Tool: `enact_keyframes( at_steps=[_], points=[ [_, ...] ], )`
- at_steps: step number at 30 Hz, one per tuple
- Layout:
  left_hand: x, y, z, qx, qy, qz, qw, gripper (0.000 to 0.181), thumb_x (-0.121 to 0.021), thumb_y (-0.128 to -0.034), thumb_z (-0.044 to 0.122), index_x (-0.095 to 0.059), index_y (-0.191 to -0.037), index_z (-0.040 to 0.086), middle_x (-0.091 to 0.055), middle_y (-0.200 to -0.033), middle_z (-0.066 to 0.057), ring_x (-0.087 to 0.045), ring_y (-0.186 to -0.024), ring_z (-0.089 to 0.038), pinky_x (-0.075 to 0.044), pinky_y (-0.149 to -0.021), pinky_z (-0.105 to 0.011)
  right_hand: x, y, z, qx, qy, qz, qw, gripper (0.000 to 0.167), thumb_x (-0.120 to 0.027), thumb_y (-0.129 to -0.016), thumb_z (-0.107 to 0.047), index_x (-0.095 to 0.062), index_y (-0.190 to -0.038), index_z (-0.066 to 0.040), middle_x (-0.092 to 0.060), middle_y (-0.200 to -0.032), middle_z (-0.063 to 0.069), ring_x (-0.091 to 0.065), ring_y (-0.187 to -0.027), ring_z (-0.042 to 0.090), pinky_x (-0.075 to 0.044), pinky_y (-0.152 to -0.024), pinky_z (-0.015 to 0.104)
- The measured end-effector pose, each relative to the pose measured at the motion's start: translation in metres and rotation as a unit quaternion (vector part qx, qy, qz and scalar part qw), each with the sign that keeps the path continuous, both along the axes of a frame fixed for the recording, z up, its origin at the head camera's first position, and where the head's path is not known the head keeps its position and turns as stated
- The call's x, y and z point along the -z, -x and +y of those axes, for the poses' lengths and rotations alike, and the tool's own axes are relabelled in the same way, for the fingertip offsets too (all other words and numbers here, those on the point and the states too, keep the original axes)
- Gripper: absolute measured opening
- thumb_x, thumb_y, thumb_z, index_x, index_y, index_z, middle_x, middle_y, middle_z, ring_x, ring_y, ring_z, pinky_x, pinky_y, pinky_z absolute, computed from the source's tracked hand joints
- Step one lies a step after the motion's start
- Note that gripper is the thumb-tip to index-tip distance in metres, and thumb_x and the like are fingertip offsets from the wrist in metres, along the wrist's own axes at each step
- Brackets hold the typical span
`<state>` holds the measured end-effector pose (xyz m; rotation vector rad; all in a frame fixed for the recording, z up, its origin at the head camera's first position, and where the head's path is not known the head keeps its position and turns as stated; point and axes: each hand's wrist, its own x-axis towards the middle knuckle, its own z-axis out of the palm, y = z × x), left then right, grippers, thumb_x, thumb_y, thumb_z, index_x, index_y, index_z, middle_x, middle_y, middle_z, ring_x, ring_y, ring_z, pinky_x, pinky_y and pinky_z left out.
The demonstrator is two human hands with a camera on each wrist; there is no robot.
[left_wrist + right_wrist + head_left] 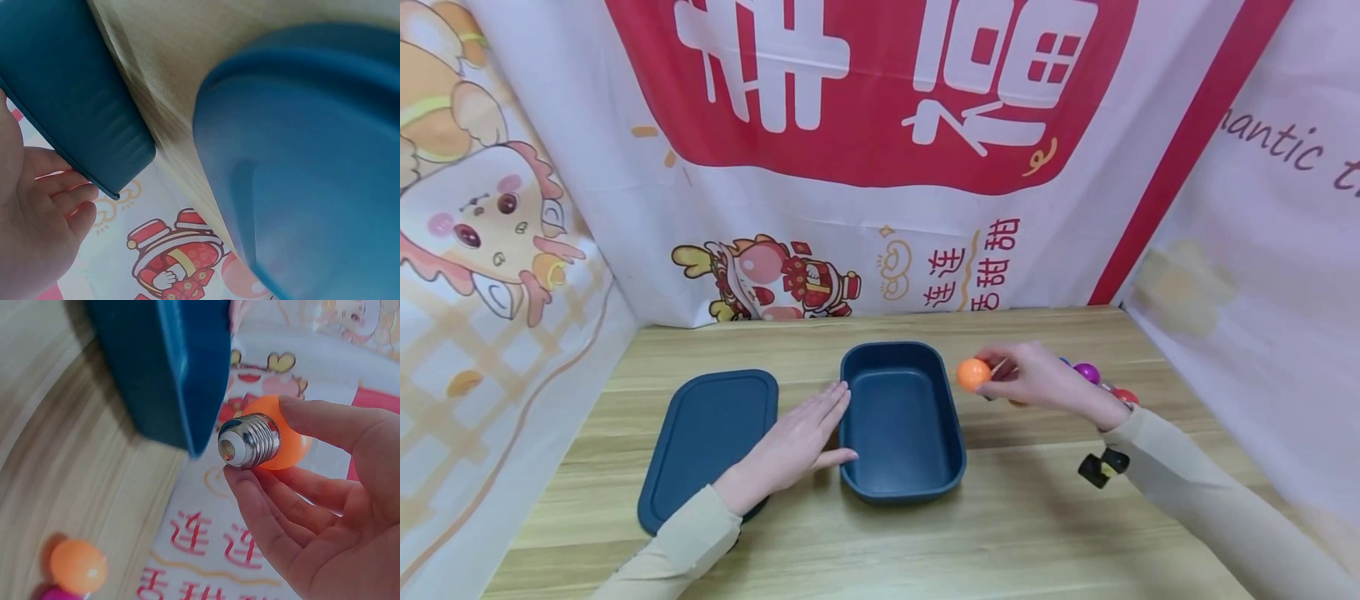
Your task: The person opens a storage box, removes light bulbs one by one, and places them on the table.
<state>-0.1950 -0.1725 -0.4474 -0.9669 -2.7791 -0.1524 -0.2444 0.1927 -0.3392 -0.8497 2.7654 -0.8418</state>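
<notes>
An orange light bulb (973,375) with a silver screw base is pinched between the thumb and fingers of my right hand (1037,377). In the right wrist view the bulb's metal base (250,440) faces the camera. This hand is just right of a dark blue rectangular box (904,433), which stands uncovered with a bare floor. My left hand (797,437) lies along the box's left side, its fingers extended and touching the rim. In the left wrist view those fingers (65,187) rest against the box wall (81,106).
Left of the box lies a flat dark blue lid (715,433), partly under my left forearm. Behind my right wrist are more bulbs, including a purple one (1086,372) and a red one (1125,397). Another orange bulb (78,567) lies on the table. Printed cloth (880,242) hangs around the table.
</notes>
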Motion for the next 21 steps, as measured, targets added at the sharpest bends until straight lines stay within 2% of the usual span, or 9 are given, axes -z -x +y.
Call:
enact_keyframes(
  at_steps=[4, 7, 10, 16, 21],
  points=[
    [0.0, 0.0, 0.0, 0.0, 0.0, 0.003, 1.0, 0.089, -0.045, -0.0935, 0.067, -0.037, -0.151, 0.0, -0.037, -0.159, -0.017, -0.037, -0.148, -0.032, -0.041, -0.116, -0.048, 0.003, 0.004, 0.018, 0.028, -0.014, -0.012, 0.9994, 0.036, -0.077, -0.087, -0.025, -0.068, -0.117, -0.008, -0.073, -0.107, 0.01, -0.069, -0.085, 0.017, -0.058, -0.067, 0.024],
    [-0.001, 0.0, 0.0, 0.001, -0.001, 0.001, 1.0, 0.089, -0.046, -0.0935, 0.067, -0.037, -0.151, 0.0, -0.037, -0.159, -0.017, -0.037, -0.148, -0.032, -0.041, -0.116, -0.047, 0.006, 0.008, 0.031, 0.048, -0.009, -0.034, 0.9982, 0.04, -0.077, -0.087, -0.025, -0.067, -0.119, -0.005, -0.072, -0.108, 0.014, -0.069, -0.083, 0.018, -0.058, -0.062, 0.025],
    [-0.001, 0.0, 0.0, 0.001, -0.003, -0.001, 1.0, 0.089, -0.045, -0.0937, 0.068, -0.038, -0.151, 0.0, -0.037, -0.159, -0.017, -0.038, -0.147, -0.033, -0.041, -0.116, -0.048, 0.01, 0.012, 0.045, 0.069, -0.004, -0.052, 0.9962, 0.044, -0.076, -0.088, -0.026, -0.064, -0.123, -0.002, -0.07, -0.112, 0.017, -0.069, -0.085, 0.02, -0.06, -0.062, 0.029],
    [-0.001, 0.0, 0.0, -0.002, -0.003, -0.007, 1.0, 0.09, -0.04, -0.0941, 0.069, -0.037, -0.151, 0.0, -0.036, -0.16, -0.017, -0.037, -0.148, -0.032, -0.041, -0.115, -0.047, 0.014, 0.019, 0.068, 0.097, -0.03, -0.024, 0.9945, 0.047, -0.075, -0.089, -0.03, -0.065, -0.125, -0.001, -0.072, -0.113, 0.017, -0.07, -0.094, 0.024, -0.061, -0.077, 0.037],
    [-0.002, 0.0, 0.0, -0.001, -0.001, -0.005, 1.0, 0.089, -0.042, -0.0944, 0.068, -0.036, -0.152, 0.001, -0.036, -0.16, -0.017, -0.037, -0.148, -0.032, -0.041, -0.115, -0.047, 0.014, 0.02, 0.083, 0.121, -0.041, -0.013, 0.9917, 0.051, -0.075, -0.088, -0.034, -0.065, -0.124, 0.001, -0.072, -0.112, 0.019, -0.069, -0.096, 0.028, -0.061, -0.079, 0.04]
  ],
)
